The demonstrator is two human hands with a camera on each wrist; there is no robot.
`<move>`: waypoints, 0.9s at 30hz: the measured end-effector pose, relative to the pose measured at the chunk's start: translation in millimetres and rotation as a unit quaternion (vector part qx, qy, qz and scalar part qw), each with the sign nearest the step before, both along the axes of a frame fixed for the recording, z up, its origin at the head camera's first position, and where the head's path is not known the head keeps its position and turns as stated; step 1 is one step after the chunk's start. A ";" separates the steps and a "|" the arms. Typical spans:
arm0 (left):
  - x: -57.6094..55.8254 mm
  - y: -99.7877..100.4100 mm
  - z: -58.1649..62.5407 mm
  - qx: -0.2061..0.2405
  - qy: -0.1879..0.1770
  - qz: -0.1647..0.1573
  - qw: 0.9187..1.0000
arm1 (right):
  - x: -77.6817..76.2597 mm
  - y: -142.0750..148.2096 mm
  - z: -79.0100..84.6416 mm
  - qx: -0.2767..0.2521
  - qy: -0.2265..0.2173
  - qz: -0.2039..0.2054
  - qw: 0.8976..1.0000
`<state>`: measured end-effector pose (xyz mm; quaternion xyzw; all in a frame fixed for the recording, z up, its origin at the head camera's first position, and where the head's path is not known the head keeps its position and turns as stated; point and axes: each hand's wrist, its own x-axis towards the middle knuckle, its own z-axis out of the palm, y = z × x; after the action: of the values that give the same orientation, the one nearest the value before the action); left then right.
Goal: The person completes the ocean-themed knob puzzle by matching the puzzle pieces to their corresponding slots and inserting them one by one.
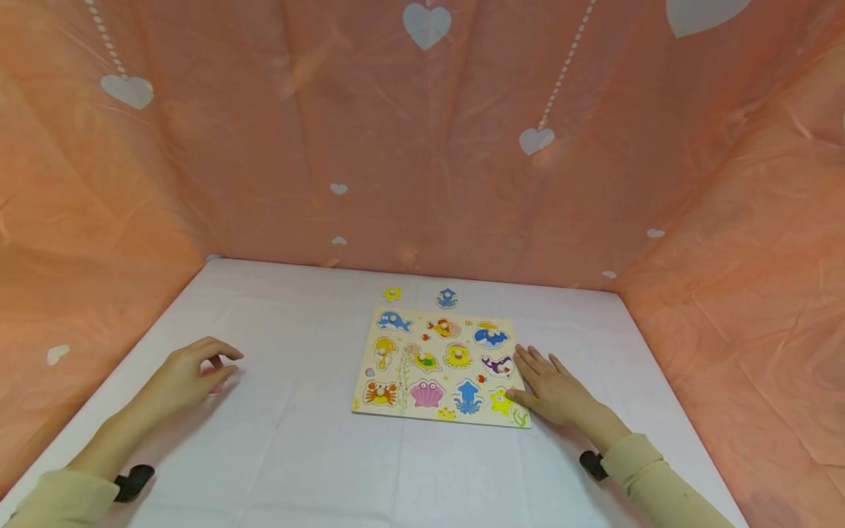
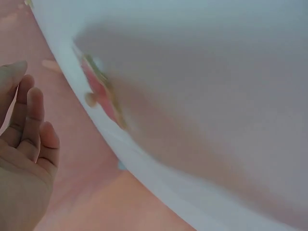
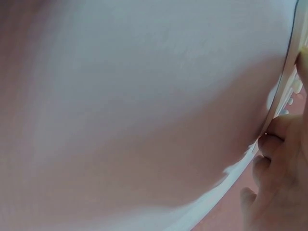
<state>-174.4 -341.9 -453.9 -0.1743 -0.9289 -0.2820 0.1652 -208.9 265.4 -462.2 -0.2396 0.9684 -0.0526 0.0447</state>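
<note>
My left hand (image 1: pixel 185 374) hovers at the left of the table, thumb and fingers loosely bent with a gap between them. Under it lies a pink puzzle piece (image 2: pixel 100 91) with a small round knob, standing apart from the fingers in the left wrist view. A wooden sea-animal puzzle board (image 1: pixel 422 315) lies at mid-table. My right hand (image 1: pixel 553 389) rests at the board's right edge, fingers extended, thumb tip over the yellow starfish picture. Knobbed pieces such as the crab (image 1: pixel 381 394) and octopus (image 1: pixel 458 355) sit in the board.
Behind the board lie a yellow starfish piece (image 1: pixel 392 294) and a blue squid piece (image 1: pixel 447 298). White cloth (image 1: pixel 317 469) covers the table. Orange-pink curtains (image 1: pixel 422 147) with white hearts enclose its back and both sides.
</note>
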 end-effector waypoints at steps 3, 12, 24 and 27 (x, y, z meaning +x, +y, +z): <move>3.3 -8.9 -2.2 -0.001 -0.016 0.014 1.000 | 0.4 -0.6 -0.2 0.001 0.001 0.000 1.000; 10.0 -30.3 -11.8 -0.018 -0.010 0.018 1.000 | 1.2 -0.3 -0.4 0.006 0.002 -0.001 1.000; 9.5 -40.4 -21.5 -0.016 -0.009 0.014 1.000 | 0.9 -0.4 0.7 0.009 0.000 -0.002 1.000; 8.7 -40.7 -21.8 -0.017 -0.008 0.009 1.000 | 1.0 -0.6 -0.1 0.008 0.001 -0.002 1.000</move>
<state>-165.7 -382.6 -475.7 -0.1667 -0.9363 -0.2659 0.1573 -207.9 264.8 -462.3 -0.2378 0.9692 -0.0444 0.0461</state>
